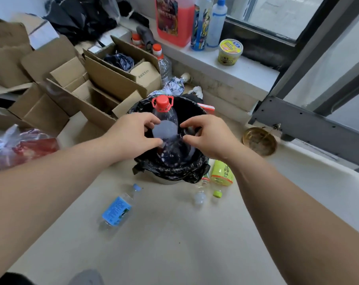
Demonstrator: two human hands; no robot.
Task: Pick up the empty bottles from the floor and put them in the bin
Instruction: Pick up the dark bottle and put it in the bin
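Both hands, left hand (133,133) and right hand (205,135), fingers curled, grip the clear red-capped bottle (167,128) (cap pointing far, base near) over the black-lined bin (174,171).

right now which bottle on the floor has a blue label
The clear bottle lying on its side left of the bin. The one right of the bin is yellow-green.
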